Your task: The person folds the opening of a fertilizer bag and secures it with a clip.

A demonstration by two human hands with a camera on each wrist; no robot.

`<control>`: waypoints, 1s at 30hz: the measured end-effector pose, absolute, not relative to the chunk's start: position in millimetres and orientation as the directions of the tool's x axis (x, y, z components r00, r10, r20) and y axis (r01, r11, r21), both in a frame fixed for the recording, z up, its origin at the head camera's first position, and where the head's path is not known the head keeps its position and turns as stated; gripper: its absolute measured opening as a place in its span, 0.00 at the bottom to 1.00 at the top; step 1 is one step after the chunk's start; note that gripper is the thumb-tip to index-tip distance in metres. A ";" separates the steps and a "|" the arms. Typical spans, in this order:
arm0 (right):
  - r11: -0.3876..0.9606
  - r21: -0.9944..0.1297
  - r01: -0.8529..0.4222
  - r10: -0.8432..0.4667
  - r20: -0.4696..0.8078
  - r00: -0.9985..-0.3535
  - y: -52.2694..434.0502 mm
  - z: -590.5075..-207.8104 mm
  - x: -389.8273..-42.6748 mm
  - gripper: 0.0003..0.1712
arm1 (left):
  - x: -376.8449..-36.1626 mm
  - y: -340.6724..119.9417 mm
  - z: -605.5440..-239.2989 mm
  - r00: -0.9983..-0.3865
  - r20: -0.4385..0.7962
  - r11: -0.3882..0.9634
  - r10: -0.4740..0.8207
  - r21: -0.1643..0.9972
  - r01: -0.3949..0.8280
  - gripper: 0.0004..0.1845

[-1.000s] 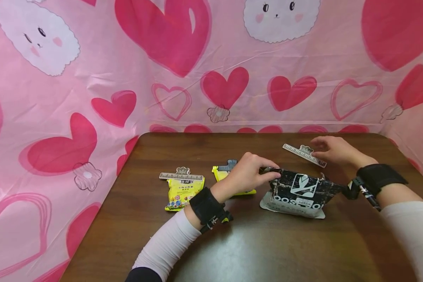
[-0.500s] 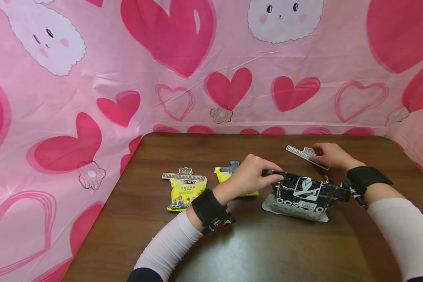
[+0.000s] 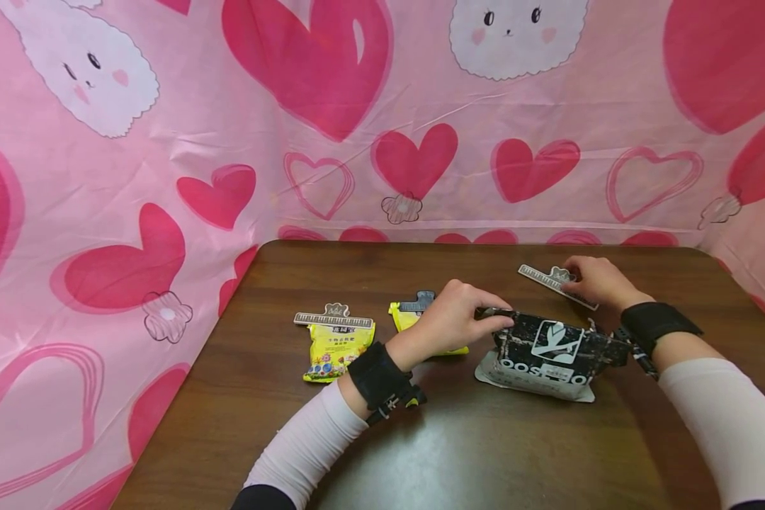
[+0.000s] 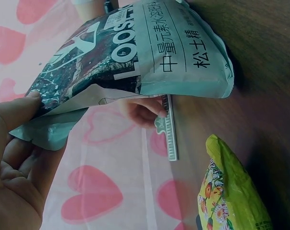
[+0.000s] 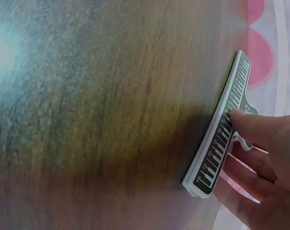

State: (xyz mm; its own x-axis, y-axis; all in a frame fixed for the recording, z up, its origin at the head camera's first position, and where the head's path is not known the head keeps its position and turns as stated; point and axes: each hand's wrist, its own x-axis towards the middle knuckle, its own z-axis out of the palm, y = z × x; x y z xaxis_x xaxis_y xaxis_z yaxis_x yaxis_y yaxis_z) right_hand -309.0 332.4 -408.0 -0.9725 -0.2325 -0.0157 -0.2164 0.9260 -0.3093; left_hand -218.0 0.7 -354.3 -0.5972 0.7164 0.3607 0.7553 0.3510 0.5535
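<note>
Left hand (image 3: 449,315) grip pinches the top edge of the dark bag (image 3: 551,350), upright on the bench (image 3: 459,453). Right hand (image 3: 596,282) apparently grasps the piano-key clip (image 3: 551,281), lying just behind the bag, long axis left-right.

A staged tabletop set rather than a lived-in room; a dark wood-grain table (image 3: 421,453) with rounded corners stands enclosed behind and on both sides by a pink cloth backdrop (image 3: 229,127) printed with red hearts and white bunny faces, creased and hanging right down to the table's edges; no walls or furniture show beyond the cloth; on the table lie only small packets and clips, laid out as for a recording.
</note>
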 end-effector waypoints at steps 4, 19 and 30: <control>0.922 -0.320 -0.217 -0.230 -0.001 -0.973 332.3 -405.3 -306.4 0.20 | -218.9 1.8 -355.3 -0.587 0.379 0.342 0.715 0.543 0.767 0.11; 0.895 -0.353 -0.273 -0.261 0.082 -0.962 334.1 -385.8 -295.3 0.11 | -221.4 3.8 -356.1 -0.590 0.388 0.342 0.708 0.543 0.767 0.10; 0.878 -0.315 -0.361 -0.328 0.154 -0.932 338.6 -354.2 -271.2 0.21 | -223.2 5.0 -354.1 -0.598 0.379 0.355 0.706 0.541 0.763 0.11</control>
